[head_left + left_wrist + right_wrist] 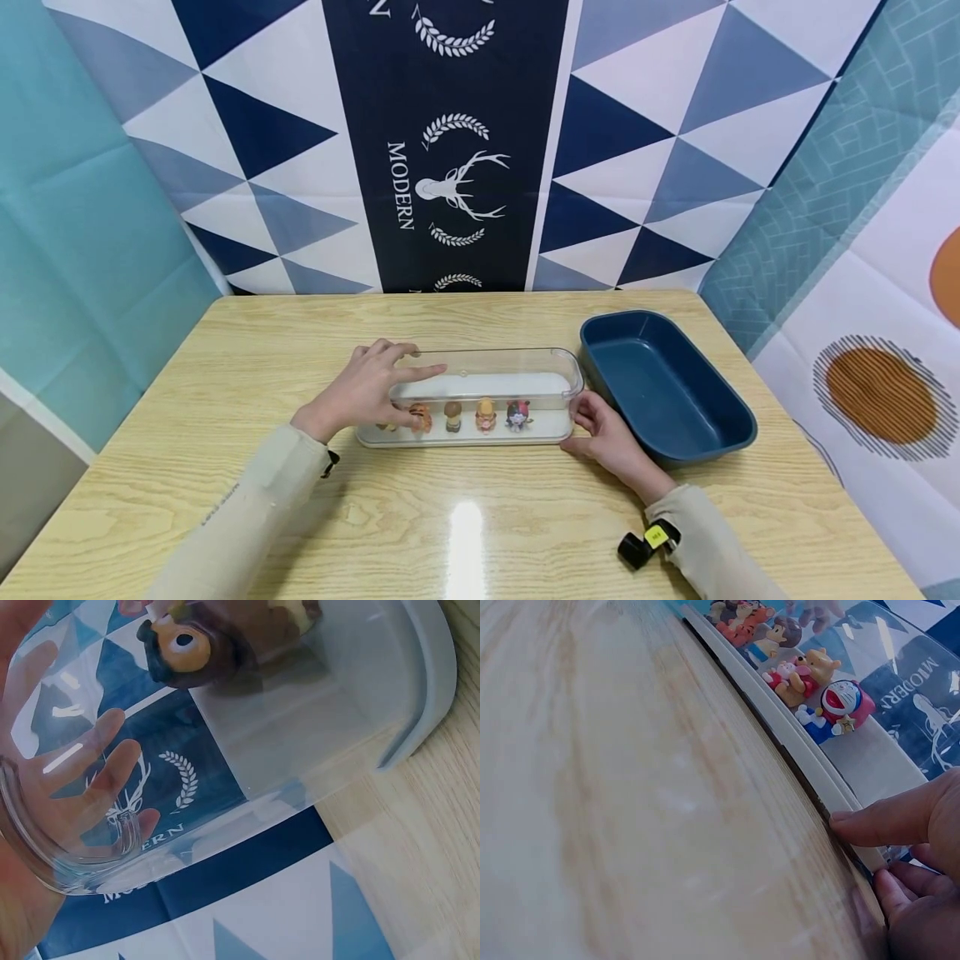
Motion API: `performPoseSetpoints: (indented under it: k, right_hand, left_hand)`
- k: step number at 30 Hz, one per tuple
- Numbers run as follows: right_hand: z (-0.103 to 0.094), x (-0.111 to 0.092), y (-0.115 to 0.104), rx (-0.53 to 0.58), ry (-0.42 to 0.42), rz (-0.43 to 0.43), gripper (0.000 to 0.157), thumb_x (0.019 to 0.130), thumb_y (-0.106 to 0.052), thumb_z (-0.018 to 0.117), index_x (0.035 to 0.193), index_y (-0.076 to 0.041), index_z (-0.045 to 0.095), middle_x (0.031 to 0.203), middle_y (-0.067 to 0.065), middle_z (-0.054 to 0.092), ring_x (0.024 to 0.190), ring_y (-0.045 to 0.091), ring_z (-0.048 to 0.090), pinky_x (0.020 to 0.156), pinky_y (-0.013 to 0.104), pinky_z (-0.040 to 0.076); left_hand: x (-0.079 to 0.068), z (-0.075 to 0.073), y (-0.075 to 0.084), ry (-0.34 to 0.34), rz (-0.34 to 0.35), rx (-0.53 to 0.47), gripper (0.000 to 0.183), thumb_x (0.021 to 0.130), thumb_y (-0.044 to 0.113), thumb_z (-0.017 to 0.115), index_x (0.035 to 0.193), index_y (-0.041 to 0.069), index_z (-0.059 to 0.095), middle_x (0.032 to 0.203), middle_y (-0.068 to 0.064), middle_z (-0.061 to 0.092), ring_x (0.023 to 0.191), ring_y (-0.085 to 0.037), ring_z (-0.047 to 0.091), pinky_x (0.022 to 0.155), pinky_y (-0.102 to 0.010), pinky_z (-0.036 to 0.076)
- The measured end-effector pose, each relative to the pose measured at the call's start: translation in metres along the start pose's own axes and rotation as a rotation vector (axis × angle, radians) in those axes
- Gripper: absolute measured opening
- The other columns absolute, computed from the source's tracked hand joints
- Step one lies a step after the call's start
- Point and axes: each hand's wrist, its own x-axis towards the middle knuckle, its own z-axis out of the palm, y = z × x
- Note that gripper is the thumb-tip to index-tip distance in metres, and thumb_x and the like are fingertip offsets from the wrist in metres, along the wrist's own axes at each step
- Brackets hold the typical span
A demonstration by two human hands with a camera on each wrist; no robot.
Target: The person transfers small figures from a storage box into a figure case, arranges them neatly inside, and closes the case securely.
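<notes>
A long display case with a white base (438,441) and a clear cover (517,360) lies across the middle of the table. Several small cartoon figurines (485,415) stand in a row on the base, seen through the cover. My left hand (367,387) grips the cover's left part, thumb at the front and fingers spread toward the back. Through the plastic, the left wrist view shows those fingers and a brown owl figurine (199,649). At the right end, my right hand (602,429) pinches the base's corner, its thumb (889,820) on the front edge. Whether cover and base are fully joined, I cannot tell.
A dark blue bin (660,392) stands just right of the case, close to my right hand. The wooden table (225,400) meets a patterned cloth backdrop (465,150) at its far edge. Cloth also hangs along both sides.
</notes>
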Motion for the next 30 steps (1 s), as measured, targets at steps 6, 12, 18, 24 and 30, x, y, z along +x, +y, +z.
performPoseSetpoints:
  k: [6,12,18,24,30]
  right_hand:
    - [0.0,0.0,0.0,-0.002,-0.001,0.007,0.056,0.075,0.02,0.071,0.124,0.014,0.043,0.132,0.033,0.049,0.127,0.047,0.048,0.091,0.014,0.049]
    - [0.0,0.0,0.002,0.0,-0.007,-0.006,0.061,0.075,0.02,0.071,0.128,0.016,0.042,0.133,0.035,0.049,0.127,0.049,0.048,0.091,0.014,0.049]
    - [0.001,0.002,0.001,-0.008,0.007,0.015,0.057,0.074,0.02,0.071,0.124,0.014,0.044,0.13,0.032,0.051,0.125,0.044,0.051,0.089,0.013,0.049]
    - [0.005,0.001,-0.012,-0.045,-0.006,0.087,0.066,0.077,0.008,0.076,0.131,0.009,0.039,0.128,0.026,0.05,0.123,0.034,0.052,0.092,0.019,0.049]
    - [0.003,-0.002,-0.032,-0.076,-0.047,0.099,0.087,0.085,0.002,0.073,0.151,0.007,0.016,0.143,0.032,0.037,0.135,0.046,0.039,0.112,0.053,0.038]
  left_hand:
    - [-0.001,0.0,0.001,-0.002,-0.003,0.016,0.082,0.07,0.055,0.085,0.143,0.03,0.057,0.139,-0.016,0.053,0.12,-0.036,0.048,0.085,-0.054,0.045]
    - [-0.002,0.001,0.001,-0.008,-0.006,0.028,0.083,0.071,0.056,0.084,0.145,0.03,0.055,0.139,-0.016,0.052,0.121,-0.037,0.048,0.085,-0.054,0.045]
    - [-0.003,0.001,0.0,-0.005,-0.002,0.038,0.085,0.07,0.057,0.083,0.146,0.03,0.054,0.141,-0.017,0.051,0.123,-0.037,0.048,0.086,-0.056,0.046]
    - [-0.004,0.0,0.0,0.004,-0.007,0.01,0.091,0.071,0.06,0.082,0.15,0.028,0.048,0.146,-0.017,0.048,0.126,-0.037,0.047,0.088,-0.058,0.046]
    - [-0.003,-0.001,0.001,0.021,-0.022,-0.018,0.094,0.075,0.064,0.076,0.154,0.03,0.039,0.148,-0.015,0.047,0.13,-0.036,0.045,0.091,-0.06,0.045]
